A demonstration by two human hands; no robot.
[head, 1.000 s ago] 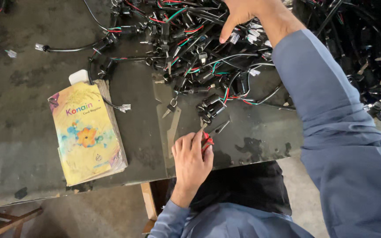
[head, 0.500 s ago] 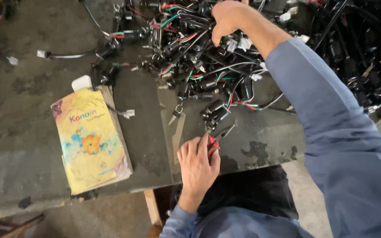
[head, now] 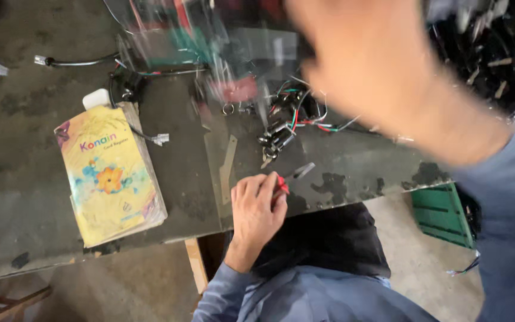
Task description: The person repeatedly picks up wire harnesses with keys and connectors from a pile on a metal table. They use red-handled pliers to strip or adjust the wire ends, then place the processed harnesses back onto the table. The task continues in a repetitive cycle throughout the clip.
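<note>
The left hand (head: 257, 206) rests on the near edge of the table (head: 25, 197), fingers curled shut around a small red-handled tool (head: 280, 185) whose tip pokes out at its 1 o'clock. The right hand (head: 382, 77) is lifted close to the camera at 1 o'clock from the left and heavily blurred; whether it is open, closed or carrying anything cannot be told.

Below and behind it, at 12 o'clock from the left hand, lies a tangle of wires (head: 287, 122) with black plugs and red, green and white leads, spreading along the far side of the table. A thin metal strip (head: 228, 167) lies just at 11 o'clock from the left hand.

Judging by this, the step in hand is picking from the wires while the tool waits ready. A clean pick calls for singling out one lead so the rest does not drag along.

A yellow booklet (head: 111, 173) lies at 9 o'clock, a green crate (head: 442, 211) on the floor at 3 o'clock.
</note>
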